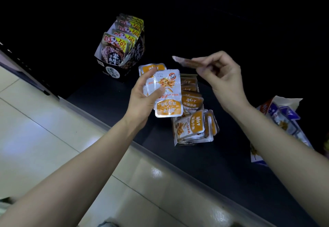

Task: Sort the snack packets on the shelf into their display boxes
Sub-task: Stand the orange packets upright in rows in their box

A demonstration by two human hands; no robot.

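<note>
A dark shelf [231, 164] runs diagonally above a pale, glossy tiled floor [53, 129]; its back is lost in shadow. On it lies the orange display box [192, 120], heaped with orange packets. Just above this box the left hand [142, 97] grips a fan of orange packets [168, 93], while the right hand [222, 73] pinches a single packet [183, 61] seen edge-on. Beyond the box to its left stands a black display box [121, 48] – to its right, a blue one [281, 116].
</note>
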